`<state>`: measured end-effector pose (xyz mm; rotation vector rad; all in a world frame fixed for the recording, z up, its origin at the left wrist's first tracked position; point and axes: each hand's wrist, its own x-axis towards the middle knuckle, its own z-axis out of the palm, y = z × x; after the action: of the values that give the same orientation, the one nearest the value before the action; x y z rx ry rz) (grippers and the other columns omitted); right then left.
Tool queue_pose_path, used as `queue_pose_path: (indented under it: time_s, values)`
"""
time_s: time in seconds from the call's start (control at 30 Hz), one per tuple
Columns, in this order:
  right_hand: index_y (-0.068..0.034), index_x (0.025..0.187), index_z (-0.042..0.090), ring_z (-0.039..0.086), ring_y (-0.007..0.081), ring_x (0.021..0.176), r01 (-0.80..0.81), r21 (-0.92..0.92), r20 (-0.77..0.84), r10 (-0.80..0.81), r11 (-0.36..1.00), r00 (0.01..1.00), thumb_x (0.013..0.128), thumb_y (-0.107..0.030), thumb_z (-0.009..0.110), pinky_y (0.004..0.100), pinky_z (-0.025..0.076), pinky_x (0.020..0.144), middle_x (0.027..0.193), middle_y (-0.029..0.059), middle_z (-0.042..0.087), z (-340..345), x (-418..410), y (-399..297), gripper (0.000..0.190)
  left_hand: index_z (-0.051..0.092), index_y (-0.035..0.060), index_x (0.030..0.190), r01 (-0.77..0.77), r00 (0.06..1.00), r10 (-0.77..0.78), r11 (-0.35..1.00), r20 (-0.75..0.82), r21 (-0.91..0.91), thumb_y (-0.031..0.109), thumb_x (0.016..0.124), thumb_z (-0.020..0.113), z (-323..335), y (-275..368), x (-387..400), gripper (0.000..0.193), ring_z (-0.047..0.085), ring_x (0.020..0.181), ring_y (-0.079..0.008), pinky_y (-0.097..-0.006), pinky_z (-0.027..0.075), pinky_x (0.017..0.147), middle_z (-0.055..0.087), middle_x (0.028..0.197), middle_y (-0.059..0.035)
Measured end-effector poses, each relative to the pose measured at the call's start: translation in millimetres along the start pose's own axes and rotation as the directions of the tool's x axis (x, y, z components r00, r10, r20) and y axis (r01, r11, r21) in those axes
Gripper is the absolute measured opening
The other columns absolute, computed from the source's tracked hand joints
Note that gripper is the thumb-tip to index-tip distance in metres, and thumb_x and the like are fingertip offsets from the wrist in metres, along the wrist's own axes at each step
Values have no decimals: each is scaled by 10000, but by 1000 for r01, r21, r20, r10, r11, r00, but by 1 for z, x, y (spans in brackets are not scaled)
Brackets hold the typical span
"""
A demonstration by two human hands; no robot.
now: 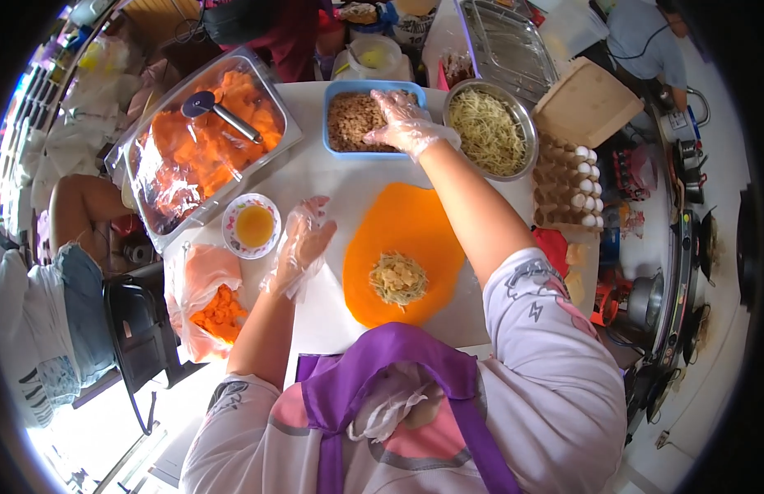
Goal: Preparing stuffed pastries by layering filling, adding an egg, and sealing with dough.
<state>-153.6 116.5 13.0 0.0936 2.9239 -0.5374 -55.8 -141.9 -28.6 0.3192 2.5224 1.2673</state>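
Note:
My right hand (399,123), in a clear plastic glove, reaches into a blue rectangular tub (375,155) of cooked ground meat (352,120). Its fingers are spread over the meat, and the palm side is hidden. My left hand (307,238), gloved the same way, hovers beside a flower-rimmed bowl (253,226) of yellow liquid, with fingers apart and nothing in them. Between my forearms lies a thin orange sheet of dough (400,216). A mound of pale shreds with soft chunks (398,279) sits on its near half.
A metal bowl of shredded vegetable (488,126) stands right of the tub, near an egg tray (561,185). To the left, a pizza cutter (218,114) rests on a plastic-covered tray of orange dough (215,154). A bag of orange pieces (209,296) lies nearer. Other people are nearby.

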Motion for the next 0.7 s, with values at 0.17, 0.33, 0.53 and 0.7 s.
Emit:
queue_pose_path:
  time_s: [0.17, 0.33, 0.53, 0.7]
  values:
    - [-200, 1401, 401, 309, 308, 1362, 89, -116, 121, -75, 989, 990, 718, -441, 733, 410, 257, 1121, 1468, 122, 344, 4, 23, 2, 797, 544, 29, 1163, -113, 989, 114, 994, 90, -14, 60, 791, 626, -16, -7, -27, 382, 578, 965, -252, -357, 487, 779, 547, 1093, -153]
    - [-153, 1230, 587, 450, 295, 1256, 165, -65, 99, -158, 984, 982, 725, -304, 742, 388, 355, 1061, 1335, 108, 502, -3, 22, 6, 550, 542, 20, 1150, -139, 988, 143, 988, 59, -62, 28, 787, 625, -26, -7, -41, 372, 575, 954, -251, -350, 480, 798, 538, 1094, -154]
    - [-92, 1049, 664, 550, 321, 1094, 232, 51, -6, -232, 971, 973, 727, -201, 732, 393, 427, 958, 1113, 139, 609, 10, 25, 17, 347, 542, 6, 1143, -105, 994, 109, 989, 31, -107, 15, 791, 614, -24, -8, -51, 359, 575, 970, -259, -353, 482, 826, 532, 1111, -156]
    - [-46, 873, 690, 643, 249, 850, 203, 449, -125, -163, 870, 979, 730, -150, 716, 351, 505, 779, 868, 121, 666, 10, 32, 32, 179, 550, 8, 1139, -105, 992, 112, 987, 59, -122, 21, 797, 609, -18, -6, -57, 347, 574, 983, -266, -356, 480, 843, 518, 1146, -159]
